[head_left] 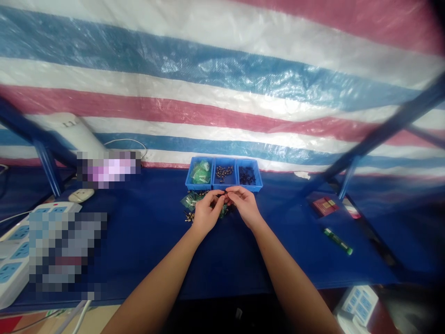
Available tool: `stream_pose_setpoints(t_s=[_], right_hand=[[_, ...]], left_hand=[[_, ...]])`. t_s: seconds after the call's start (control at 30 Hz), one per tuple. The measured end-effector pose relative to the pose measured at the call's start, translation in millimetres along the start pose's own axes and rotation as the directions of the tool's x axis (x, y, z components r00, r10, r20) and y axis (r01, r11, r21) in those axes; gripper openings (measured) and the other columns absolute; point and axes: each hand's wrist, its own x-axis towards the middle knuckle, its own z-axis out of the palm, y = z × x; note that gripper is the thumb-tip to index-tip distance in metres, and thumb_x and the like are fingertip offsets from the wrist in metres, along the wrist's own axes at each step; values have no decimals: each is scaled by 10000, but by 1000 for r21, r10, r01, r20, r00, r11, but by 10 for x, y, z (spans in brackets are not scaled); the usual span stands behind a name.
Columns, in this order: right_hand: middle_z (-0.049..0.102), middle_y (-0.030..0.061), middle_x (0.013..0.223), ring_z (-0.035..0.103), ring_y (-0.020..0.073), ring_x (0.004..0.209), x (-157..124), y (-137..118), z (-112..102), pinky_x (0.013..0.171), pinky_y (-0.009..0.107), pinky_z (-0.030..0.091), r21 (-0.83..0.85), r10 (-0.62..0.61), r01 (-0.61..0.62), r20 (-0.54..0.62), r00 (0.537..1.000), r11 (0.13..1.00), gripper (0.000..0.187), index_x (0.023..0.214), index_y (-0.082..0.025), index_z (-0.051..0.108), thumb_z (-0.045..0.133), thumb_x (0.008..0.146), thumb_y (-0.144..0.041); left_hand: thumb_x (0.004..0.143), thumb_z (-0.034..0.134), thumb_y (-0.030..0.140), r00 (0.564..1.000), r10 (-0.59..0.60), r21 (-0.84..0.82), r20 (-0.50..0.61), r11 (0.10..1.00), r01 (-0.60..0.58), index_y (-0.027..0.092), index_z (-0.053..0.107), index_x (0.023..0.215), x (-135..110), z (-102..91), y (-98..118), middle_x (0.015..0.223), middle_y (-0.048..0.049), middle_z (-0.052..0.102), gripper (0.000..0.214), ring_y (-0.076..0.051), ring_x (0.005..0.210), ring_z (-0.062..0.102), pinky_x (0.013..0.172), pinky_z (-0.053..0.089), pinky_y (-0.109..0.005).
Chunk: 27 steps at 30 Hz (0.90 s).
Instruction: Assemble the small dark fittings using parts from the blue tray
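My left hand (206, 211) and my right hand (245, 204) meet over the blue table (146, 241), fingertips pinched together on a small dark part (225, 195) that is too small to name. Beneath them lie small green circuit boards (189, 200) and a scatter of tiny brass-coloured parts (188, 216). Just behind the hands stand three blue bins: the left bin (200, 173) holds green boards, the middle bin (224, 173) brass-coloured parts, the right bin (248, 175) dark parts.
A white power strip (14, 260) lies at the left edge, with a white mouse (80, 195) behind it. A green lighter (338, 241) and a red box (325, 205) lie to the right. Blue frame struts (382, 132) rise on both sides. A striped tarp (222, 83) hangs behind.
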Motion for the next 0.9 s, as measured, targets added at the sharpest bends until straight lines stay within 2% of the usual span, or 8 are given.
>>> stream_pose_setpoints(t_s=[0.13,0.4,0.57,0.8,0.9], right_hand=[[670,12,696,630,155,639,15,-3,-5,642,291,523,-60,9,-9,-6,1000,998,235,890,-201,686,679,766,-401],[694,37,777,642,161,676,-22,23,17,662,293,535,-152,-88,86,-4,996,985,234,871,-192,696,700,752,-394],[701,43,773,653,166,674,-18,18,-1,657,298,545,-162,-94,91,-10,996,983,266,862,-187,702,692,755,-431],[707,42,802,656,171,692,-21,-4,8,668,300,549,-191,-116,115,3,993,975,260,898,-200,706,695,756,-417],[702,41,784,652,171,689,-26,-9,1,657,296,545,-193,-125,121,-7,992,974,244,882,-198,709,688,764,-409]], left_hand=[[908,522,394,1000,-10,14,1,1000,10,184,631,1002,16,11,-25,613,27,599,255,-106,533,564,539,438,-209],[936,465,402,999,-48,69,19,997,47,180,603,913,26,-21,4,583,31,578,262,-104,512,537,529,406,-210],[923,493,402,999,-32,8,44,999,32,191,591,1025,7,-19,11,611,30,597,254,-115,535,565,544,426,-216],[936,467,406,1000,-18,39,23,999,17,188,605,912,20,-31,4,594,28,585,259,-110,531,558,553,426,-215],[923,491,416,999,-34,20,23,999,34,191,611,961,21,-32,13,604,25,598,258,-116,534,566,548,435,-218]])
